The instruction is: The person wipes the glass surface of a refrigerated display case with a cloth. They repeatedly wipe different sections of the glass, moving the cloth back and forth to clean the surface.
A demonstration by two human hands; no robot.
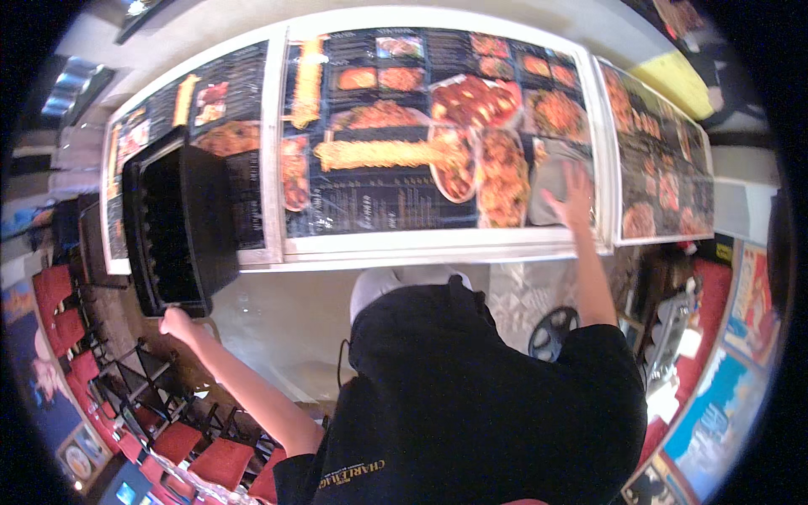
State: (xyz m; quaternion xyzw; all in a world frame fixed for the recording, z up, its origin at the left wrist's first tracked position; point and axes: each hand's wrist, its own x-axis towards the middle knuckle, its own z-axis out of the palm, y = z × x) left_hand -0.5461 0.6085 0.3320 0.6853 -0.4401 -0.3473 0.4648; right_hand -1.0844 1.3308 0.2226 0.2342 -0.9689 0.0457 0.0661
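My left hand [178, 325] grips the near rim of a black plastic tub [218, 214]. The tub is tipped on its side, its dark opening facing left, above the left part of a white-framed tabletop [435, 245]. Food photos and menu text cover this surface. On the right part of the middle panel, my right hand [574, 196] lies flat on a grey cloth [554, 158] with its fingers spread. The palm hides part of the cloth. What is inside the tub is too dark to make out.
Chairs with red seats [221, 464] stand at the lower left. Another person [716, 72] is at the upper right, beside a yellow surface [672, 76]. A black wheel-like object [552, 333] is below the table's near edge. Framed pictures [710, 416] line the right wall.
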